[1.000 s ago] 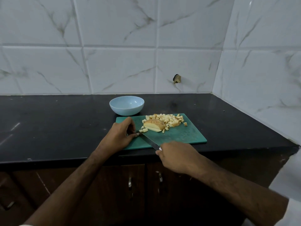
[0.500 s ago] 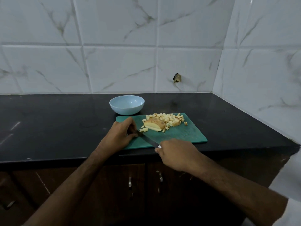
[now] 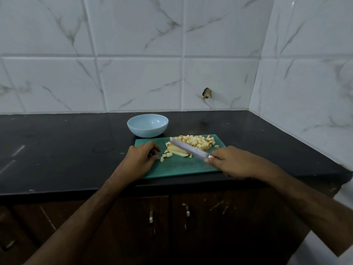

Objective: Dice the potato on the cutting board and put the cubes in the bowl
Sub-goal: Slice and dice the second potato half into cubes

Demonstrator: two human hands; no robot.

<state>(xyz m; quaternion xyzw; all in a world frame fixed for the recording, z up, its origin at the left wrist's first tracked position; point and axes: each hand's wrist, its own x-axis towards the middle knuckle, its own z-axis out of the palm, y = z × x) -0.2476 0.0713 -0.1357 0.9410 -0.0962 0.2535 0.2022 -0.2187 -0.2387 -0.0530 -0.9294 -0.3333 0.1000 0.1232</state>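
Gripping a knife [image 3: 191, 150] by its handle, the right hand [image 3: 233, 162] sits over the near right part of the green cutting board [image 3: 179, 168], fingers curled round the grip, and the blade reaches away to the left, crossing above the uncut piece of potato [image 3: 176, 151] that lies near the middle of the board; whether the edge touches the potato I cannot tell from where I stand. On the near left part of the board rests the left hand [image 3: 141, 159], fingers loosely curled and holding nothing, its fingertips just beside a few loose cubes [image 3: 168, 154] that lie left of the potato piece. Along the far edge of the board is a heap of diced potato [image 3: 198, 141], the cubes crowded together and running toward the far right corner, with one stray cube at the right of the heap. Just beyond the far left corner of the board stands a pale blue bowl [image 3: 148, 125], upright, with no cubes in it. Board and bowl sit on a black counter [image 3: 66, 148], and behind it rises a wall of white marbled tiles [image 3: 137, 81]
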